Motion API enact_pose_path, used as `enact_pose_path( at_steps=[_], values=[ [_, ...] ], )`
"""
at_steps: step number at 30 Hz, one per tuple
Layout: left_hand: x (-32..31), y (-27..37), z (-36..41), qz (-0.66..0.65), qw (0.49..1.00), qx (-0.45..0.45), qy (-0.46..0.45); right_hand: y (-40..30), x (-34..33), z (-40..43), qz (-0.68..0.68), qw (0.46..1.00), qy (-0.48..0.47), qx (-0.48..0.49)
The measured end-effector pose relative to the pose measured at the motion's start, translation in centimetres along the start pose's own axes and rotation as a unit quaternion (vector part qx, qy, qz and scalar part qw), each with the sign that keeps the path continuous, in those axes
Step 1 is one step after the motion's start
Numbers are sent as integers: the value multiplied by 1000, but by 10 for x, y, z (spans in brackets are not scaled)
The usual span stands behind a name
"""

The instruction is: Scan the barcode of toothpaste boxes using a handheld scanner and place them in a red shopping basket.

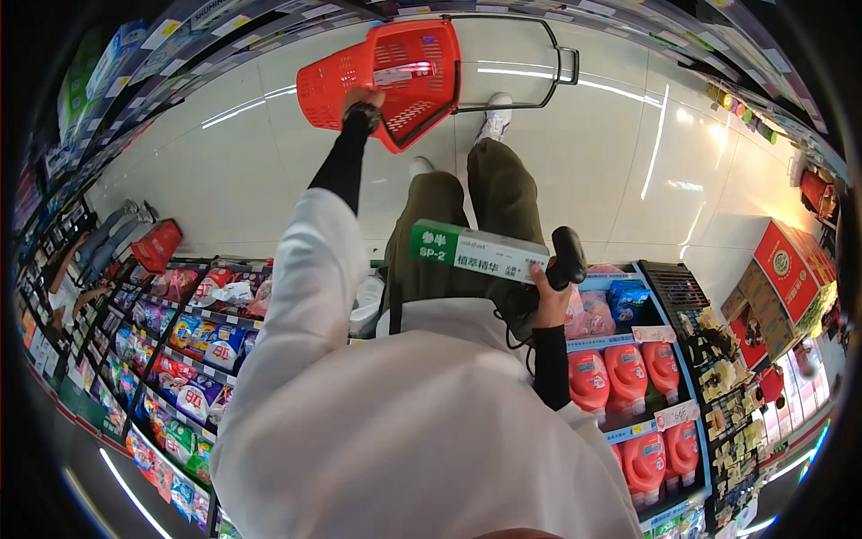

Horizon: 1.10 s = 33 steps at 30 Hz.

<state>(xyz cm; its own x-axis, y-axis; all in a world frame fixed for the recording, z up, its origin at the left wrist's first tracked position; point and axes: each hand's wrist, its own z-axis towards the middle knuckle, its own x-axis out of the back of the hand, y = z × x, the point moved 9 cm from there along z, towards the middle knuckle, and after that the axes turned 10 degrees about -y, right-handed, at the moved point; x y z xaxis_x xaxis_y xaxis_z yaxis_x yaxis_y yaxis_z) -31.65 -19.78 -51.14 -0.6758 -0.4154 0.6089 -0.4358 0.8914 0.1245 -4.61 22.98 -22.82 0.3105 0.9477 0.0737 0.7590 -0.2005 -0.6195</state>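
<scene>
My left hand (364,100), with a dark band at its wrist, is at the near side of a red plastic shopping basket (417,84); its fingers are blurred and whether they grip the basket is unclear. The basket's long black pull handle (556,81) extends to the right. Near my right thigh, my right hand (552,296) holds the right end of a green and white toothpaste carton (475,250), which lies nearly level across my lap. A rounded black object (568,258), its kind unclear, is at the same hand, against the carton's end.
Shelves of bagged detergent (222,350) stand at the lower left, with red bottles (644,465) on racks at the lower right. Merchandise shelving (168,67) curves along the top. Another person (111,239) is at the far left beside a red basket (157,246). Stacked cartons (788,269) stand right.
</scene>
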Motion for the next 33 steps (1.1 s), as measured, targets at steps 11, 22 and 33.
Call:
enact_pose_path(
  at_steps=[11,22,33],
  values=[
    [1,-226,-36,-293,952,84,36,40,-56,37,30,998,-47,-19],
    [64,-300,-58,-225,861,301,343,34,-91,74,-98,983,-120,94],
    [133,-306,16,-30,901,91,423,15,-245,160,-270,906,-153,286]
  ],
)
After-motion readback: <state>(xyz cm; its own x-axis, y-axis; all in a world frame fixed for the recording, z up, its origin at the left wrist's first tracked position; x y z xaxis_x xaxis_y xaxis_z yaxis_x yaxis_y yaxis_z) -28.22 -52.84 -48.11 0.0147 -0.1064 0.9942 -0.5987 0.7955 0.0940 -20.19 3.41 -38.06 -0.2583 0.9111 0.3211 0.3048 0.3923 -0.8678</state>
